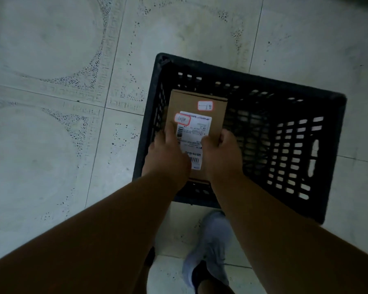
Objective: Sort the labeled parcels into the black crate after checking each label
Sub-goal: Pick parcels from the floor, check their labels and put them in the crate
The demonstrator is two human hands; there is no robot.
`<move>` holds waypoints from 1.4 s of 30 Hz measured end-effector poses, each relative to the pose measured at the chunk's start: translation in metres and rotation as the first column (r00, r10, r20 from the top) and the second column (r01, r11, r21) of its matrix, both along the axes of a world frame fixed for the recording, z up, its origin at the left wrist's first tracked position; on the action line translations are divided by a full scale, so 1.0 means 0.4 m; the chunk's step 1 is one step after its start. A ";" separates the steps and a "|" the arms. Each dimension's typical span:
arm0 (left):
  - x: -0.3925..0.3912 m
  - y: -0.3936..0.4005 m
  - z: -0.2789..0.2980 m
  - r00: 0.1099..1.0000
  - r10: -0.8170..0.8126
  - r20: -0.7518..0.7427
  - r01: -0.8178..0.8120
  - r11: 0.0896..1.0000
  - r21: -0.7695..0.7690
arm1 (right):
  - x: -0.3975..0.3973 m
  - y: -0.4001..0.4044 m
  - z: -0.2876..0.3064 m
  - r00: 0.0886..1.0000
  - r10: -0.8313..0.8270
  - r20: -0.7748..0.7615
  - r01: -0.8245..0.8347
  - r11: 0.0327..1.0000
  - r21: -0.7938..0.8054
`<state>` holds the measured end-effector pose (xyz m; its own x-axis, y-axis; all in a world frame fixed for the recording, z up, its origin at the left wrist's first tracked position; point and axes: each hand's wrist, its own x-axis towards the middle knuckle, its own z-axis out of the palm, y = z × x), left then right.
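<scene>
A: While both hands are on it, where's the parcel [197, 115]?

B: Over the left part of the black crate [336, 162], label side up. Can't tell if it touches the crate floor.

A: Appearance?

B: Flat brown cardboard box, rect. White shipping label [194, 136] w/ barcodes on top face, text too blurred to read. Two small red-bordered stickers: one [205, 105] near the far edge, one [182, 120] overlapping the label's top-left corner.

A: Grip?

B: Left hand [168, 155] grips the near-left edge, thumb across the label. Right hand [220, 153] grips the near-right edge, fingers curled round it.

A: Surroundings?

B: Crate sits on pale tiled floor [51, 145]; slotted walls. Grey shoe [210, 247] just beside the crate's near side.
</scene>
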<state>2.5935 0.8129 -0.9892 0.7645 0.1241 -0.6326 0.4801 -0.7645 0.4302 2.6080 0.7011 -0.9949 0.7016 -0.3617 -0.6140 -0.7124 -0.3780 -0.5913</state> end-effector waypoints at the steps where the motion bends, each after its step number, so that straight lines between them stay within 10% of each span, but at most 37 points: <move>1: 0.000 0.003 -0.028 0.999 -0.037 -0.034 0.038 0.999 0.031 | -0.001 0.006 -0.036 1.000 0.017 -0.017 -0.017 1.000 0.007; 9: -0.003 -0.005 -0.151 0.916 -0.276 -0.291 0.328 0.933 0.148 | -0.004 0.047 -0.182 0.961 0.230 -0.156 -0.224 0.973 0.052; 19: -0.019 0.009 -0.152 0.910 -0.200 -0.363 0.288 0.935 0.205 | -0.011 0.031 -0.174 0.852 0.469 -0.232 -0.472 0.880 0.044; 24: 0.013 0.018 -0.084 0.969 -0.216 -0.121 0.234 0.960 0.157 | 0.020 0.012 -0.093 0.820 0.557 -0.129 -0.571 0.810 -0.133; 31: 0.048 -0.032 0.224 0.975 0.175 0.139 -0.130 0.950 -0.285 | 0.054 -0.035 0.240 0.851 0.484 0.202 -0.426 0.863 -0.273; 42: 0.119 -0.175 1.030 0.906 0.183 0.381 0.021 0.882 -0.471 | 0.066 -0.194 1.108 0.846 0.266 0.462 -0.082 0.922 -0.379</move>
<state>2.6412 0.7428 -0.5771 0.9625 -0.0263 -0.2699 0.2374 -0.3992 0.8856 2.6344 0.6234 -0.5518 0.9468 -0.3204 -0.0308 -0.2600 -0.7049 -0.6600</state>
